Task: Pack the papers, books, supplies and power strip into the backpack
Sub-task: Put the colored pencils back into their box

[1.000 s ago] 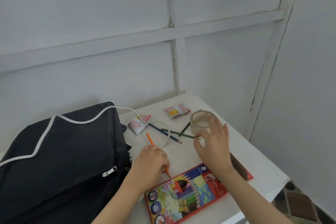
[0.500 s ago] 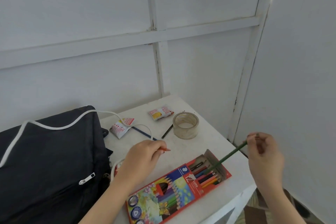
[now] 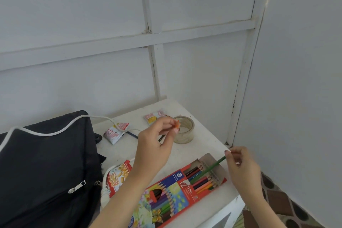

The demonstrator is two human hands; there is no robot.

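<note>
A black backpack (image 3: 44,168) lies at the left of the white table (image 3: 201,144), a white cord (image 3: 55,132) draped over it. A red coloured-pencil box (image 3: 177,190) lies open at the table's front. My right hand (image 3: 242,168) pinches the end of a green pencil (image 3: 212,166) whose tip points into the box's open end. My left hand (image 3: 157,144) is raised above the table, holding an orange pencil (image 3: 177,126) by its tip end; most of it is hidden.
A roll of clear tape (image 3: 184,129) stands at the back right. Two small red-white sachets (image 3: 115,132) (image 3: 154,116) and a snack packet (image 3: 118,176) lie on the table. A blue pencil (image 3: 132,134) and a dark pencil rest behind my left hand. Walls close in behind and right.
My right hand has brought the green pencil down into the box's open end. My left hand has lifted from the table with the orange pencil, toward the tape.
</note>
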